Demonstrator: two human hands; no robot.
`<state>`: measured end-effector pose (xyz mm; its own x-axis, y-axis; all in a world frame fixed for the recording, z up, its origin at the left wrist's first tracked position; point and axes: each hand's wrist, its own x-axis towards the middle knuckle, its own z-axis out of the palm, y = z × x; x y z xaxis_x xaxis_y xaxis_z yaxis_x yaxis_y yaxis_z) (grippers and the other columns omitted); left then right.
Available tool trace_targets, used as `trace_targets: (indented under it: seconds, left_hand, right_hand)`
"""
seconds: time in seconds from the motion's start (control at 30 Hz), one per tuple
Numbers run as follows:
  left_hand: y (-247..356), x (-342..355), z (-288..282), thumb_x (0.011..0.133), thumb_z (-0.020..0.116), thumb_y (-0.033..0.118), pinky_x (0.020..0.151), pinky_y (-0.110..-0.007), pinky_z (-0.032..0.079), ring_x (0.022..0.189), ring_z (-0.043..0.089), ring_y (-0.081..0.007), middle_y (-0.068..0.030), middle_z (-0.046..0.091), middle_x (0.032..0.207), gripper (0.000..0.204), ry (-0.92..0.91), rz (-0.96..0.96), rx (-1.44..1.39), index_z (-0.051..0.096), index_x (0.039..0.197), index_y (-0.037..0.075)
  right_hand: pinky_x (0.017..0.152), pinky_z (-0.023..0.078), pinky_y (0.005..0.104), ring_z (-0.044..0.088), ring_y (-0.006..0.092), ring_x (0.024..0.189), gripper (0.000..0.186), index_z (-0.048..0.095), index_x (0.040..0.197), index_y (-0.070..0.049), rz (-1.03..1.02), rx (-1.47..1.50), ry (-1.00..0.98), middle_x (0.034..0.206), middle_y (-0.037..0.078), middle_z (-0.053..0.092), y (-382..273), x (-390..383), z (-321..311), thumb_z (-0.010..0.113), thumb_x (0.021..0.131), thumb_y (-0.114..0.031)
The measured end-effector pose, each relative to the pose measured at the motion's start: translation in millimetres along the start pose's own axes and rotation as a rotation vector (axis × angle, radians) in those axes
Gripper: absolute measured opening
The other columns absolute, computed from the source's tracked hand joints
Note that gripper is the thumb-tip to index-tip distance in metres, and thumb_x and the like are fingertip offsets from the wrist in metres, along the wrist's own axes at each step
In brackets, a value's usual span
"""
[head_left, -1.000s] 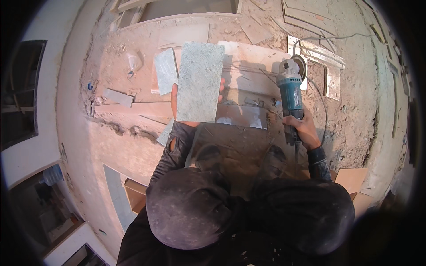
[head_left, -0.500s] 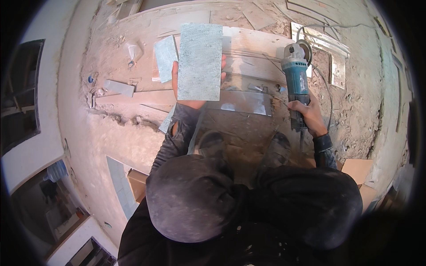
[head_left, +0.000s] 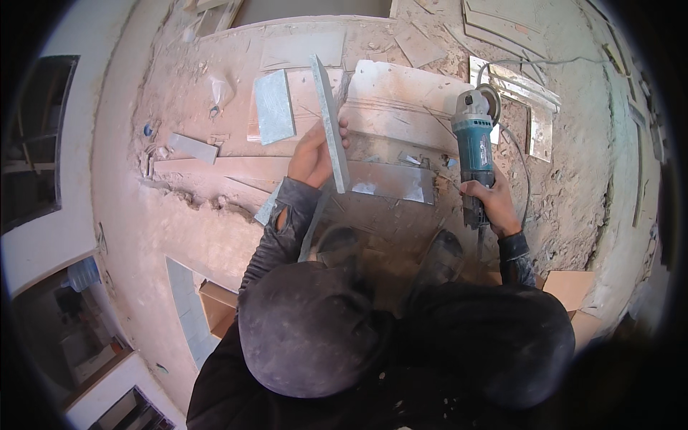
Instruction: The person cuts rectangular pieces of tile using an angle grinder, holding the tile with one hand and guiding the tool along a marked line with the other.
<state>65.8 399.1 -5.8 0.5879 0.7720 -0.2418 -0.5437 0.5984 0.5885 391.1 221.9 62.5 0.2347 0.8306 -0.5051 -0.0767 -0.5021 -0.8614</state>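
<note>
My left hand (head_left: pixel 313 153) is closed around a grey-green tile (head_left: pixel 329 125), which stands nearly edge-on, so its thin side faces up. Its fingertips show past the right side of the tile. In my right hand (head_left: pixel 497 202) is a teal and black angle grinder (head_left: pixel 476 145), gripped by the body, its grey head and disc pointing away from me. The grinder is apart from the tile. Another grey-green tile (head_left: pixel 274 107) lies just left of the held one. Part of a further tile (head_left: pixel 268 206) shows beside my left forearm.
A pale board (head_left: pixel 401 89) lies ahead amid dust and offcuts. The grinder's cord (head_left: pixel 529 183) loops along the right. A metal frame piece (head_left: pixel 541 132) lies beyond it. At the lower left is a cardboard box (head_left: pixel 217 307); a clear bag (head_left: pixel 221 89) lies farther left.
My left hand has turned the tile from showing its broad face to nearly edge-on. The grinder stays in my right hand, slightly lower in view.
</note>
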Motion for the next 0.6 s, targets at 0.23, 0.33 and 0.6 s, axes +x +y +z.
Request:
trace_targets:
  seconds: [0.23, 0.33, 0.6]
  left_hand:
    - [18, -9, 35, 0.094, 0.064, 0.006, 0.098, -0.030, 0.046, 0.108, 0.062, -0.0168, -0.0115, 0.066, 0.119, 0.032, 0.299, 0.125, 0.294, 0.057, 0.124, -0.003]
    - [21, -8, 40, 0.091, 0.067, 0.003, 0.098, -0.029, 0.044, 0.107, 0.061, -0.0163, -0.0121, 0.066, 0.118, 0.032, 0.305, 0.171, 0.340, 0.058, 0.121, -0.004]
    - [24, -6, 44, 0.090, 0.069, 0.003, 0.096, -0.028, 0.045, 0.106, 0.062, -0.0155, -0.0127, 0.067, 0.116, 0.031, 0.300, 0.198, 0.391, 0.060, 0.118, -0.004]
  right_hand:
    - [0.066, 0.050, 0.0259, 0.061, 0.0125, 0.072, 0.045, 0.056, 0.114, 0.000, -0.039, 0.016, 0.021, 0.086, 0.005, 0.063, 0, 3, 1, 0.074, 0.074, -0.011]
    - [0.065, 0.049, 0.0256, 0.061, 0.0121, 0.072, 0.045, 0.056, 0.113, 0.000, -0.046, 0.002, 0.021, 0.086, 0.005, 0.063, 4, 5, -2, 0.075, 0.074, -0.011]
    - [0.071, 0.048, 0.0262, 0.059, 0.0109, 0.078, 0.049, 0.057, 0.117, 0.000, -0.015, -0.006, 0.005, 0.090, 0.003, 0.063, 2, 5, -3, 0.076, 0.073, -0.013]
